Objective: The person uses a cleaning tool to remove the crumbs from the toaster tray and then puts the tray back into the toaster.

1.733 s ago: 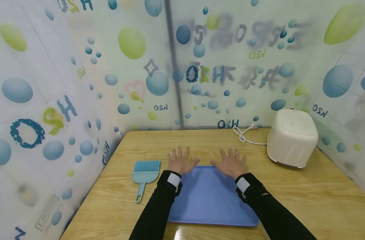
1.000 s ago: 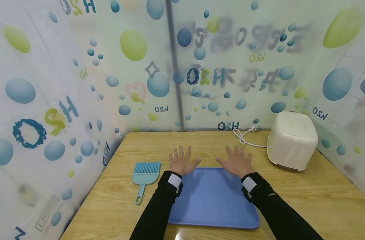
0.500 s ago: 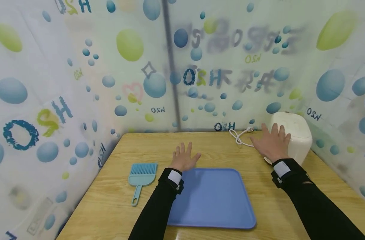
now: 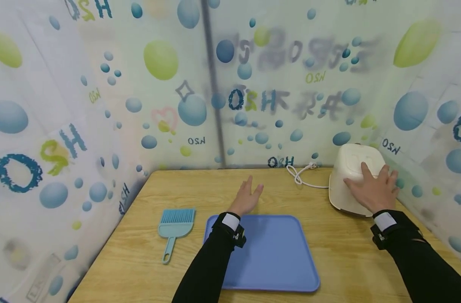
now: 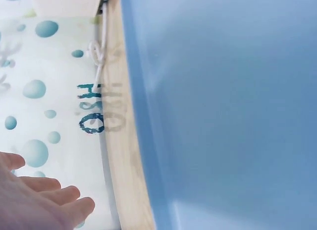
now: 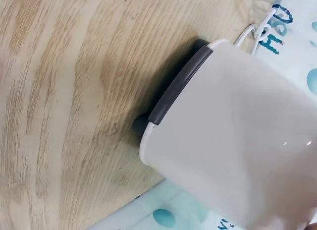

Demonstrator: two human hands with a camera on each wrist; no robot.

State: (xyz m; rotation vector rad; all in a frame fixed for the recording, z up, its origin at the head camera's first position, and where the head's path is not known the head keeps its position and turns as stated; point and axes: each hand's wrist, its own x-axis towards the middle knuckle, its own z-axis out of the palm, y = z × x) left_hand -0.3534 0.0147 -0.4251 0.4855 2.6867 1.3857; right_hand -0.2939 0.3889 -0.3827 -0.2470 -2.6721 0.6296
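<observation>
At the back right of the table stands a cream, rounded box-shaped appliance (image 4: 342,189) with a white cord; its exact kind is unclear. My right hand (image 4: 374,189) is in front of its near side, fingers spread; in the head view I cannot tell whether they touch it. The right wrist view shows the appliance (image 6: 213,126) close up, with a dark strip along its base and only a bit of hand at the lower right corner. Above the far edge of a blue tray (image 4: 272,256), my left hand (image 4: 245,200) hovers with extended fingers, holding nothing.
A teal dustpan-shaped tool (image 4: 175,229) with a ridged head and a handle lies left of the tray. The white cord (image 4: 302,176) lies looped near the back edge of the wooden table (image 4: 131,261). Patterned curtains (image 4: 162,59) enclose the back and sides.
My right hand has moved right, from above the tray to the front of the appliance. My left hand has shifted slightly right and turned. The head view has turned a little to the right.
</observation>
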